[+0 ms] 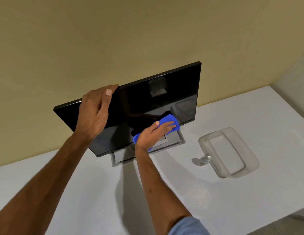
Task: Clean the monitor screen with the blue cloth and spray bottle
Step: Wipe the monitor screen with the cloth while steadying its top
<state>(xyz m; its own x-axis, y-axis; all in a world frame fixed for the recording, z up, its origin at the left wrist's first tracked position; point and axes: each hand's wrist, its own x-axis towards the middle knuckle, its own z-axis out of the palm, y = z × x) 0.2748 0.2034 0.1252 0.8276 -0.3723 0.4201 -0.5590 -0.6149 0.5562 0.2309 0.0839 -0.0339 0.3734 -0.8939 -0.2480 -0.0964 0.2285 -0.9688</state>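
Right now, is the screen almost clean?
Partly. Spraying looks done: the bottle stands on the table beside a tray. In hand: the right hand wipes the screen's lower edge with the cloth while the left hand steadies the top. I can't tell how much is left.

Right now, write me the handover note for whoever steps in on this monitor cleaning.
Left hand: gripping the top edge of the monitor, steadying it.
Right hand: pressing the blue cloth flat on the lower part of the dark screen, near its right side.
Spray bottle: on the white table, right of the monitor stand, beside a clear plastic tray; it looks small and blurred.
Done: wiping under way; how much is covered cannot be told.
Left: wipe the rest of the screen, then set the cloth down.
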